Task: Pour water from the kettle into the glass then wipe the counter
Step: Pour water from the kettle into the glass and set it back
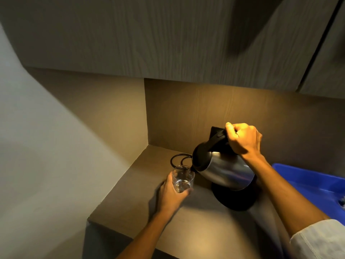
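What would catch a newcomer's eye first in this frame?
The steel kettle, right of centre, is tipped by the right hand on its black handle, spout over the glass. The left hand holds that glass, with some water in it, above the counter. A bright blue tray juts in at the right edge, and the kettle's black base sits below it.
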The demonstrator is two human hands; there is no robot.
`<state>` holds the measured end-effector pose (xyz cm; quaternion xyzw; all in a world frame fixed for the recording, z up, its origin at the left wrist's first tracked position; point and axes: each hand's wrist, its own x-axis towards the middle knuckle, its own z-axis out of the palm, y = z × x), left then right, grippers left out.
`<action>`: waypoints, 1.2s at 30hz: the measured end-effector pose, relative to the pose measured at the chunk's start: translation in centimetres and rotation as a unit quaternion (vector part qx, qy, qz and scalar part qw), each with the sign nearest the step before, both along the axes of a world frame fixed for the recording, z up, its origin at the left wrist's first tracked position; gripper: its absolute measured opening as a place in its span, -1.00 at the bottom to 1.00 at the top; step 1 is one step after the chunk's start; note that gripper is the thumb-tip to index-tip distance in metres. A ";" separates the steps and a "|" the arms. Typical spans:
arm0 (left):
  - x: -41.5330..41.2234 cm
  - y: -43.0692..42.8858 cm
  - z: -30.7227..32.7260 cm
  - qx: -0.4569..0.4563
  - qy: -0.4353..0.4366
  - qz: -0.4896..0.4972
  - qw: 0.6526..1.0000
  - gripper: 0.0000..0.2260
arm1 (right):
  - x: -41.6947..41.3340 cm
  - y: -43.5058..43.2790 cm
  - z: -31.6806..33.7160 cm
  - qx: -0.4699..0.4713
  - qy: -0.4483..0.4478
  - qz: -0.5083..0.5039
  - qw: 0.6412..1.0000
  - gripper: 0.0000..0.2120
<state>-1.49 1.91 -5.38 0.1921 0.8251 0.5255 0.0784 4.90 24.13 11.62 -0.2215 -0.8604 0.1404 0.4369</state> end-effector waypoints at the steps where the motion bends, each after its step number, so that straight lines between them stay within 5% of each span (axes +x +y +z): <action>1: -0.1 0.0 0.0 0.002 -0.002 -0.003 1.000 -0.18 | -0.2 -0.1 0.2 0.014 -0.007 0.005 1.000 -0.51; 15: -0.4 -0.1 -0.4 0.006 -0.004 -0.013 1.000 -0.12 | -1.0 -1.6 2.2 0.136 0.003 0.040 0.990 -0.51; 36: -0.6 -0.1 -0.8 0.015 -0.020 -0.015 1.000 -0.17 | -1.4 -2.9 3.9 0.181 -0.018 0.051 0.982 -0.44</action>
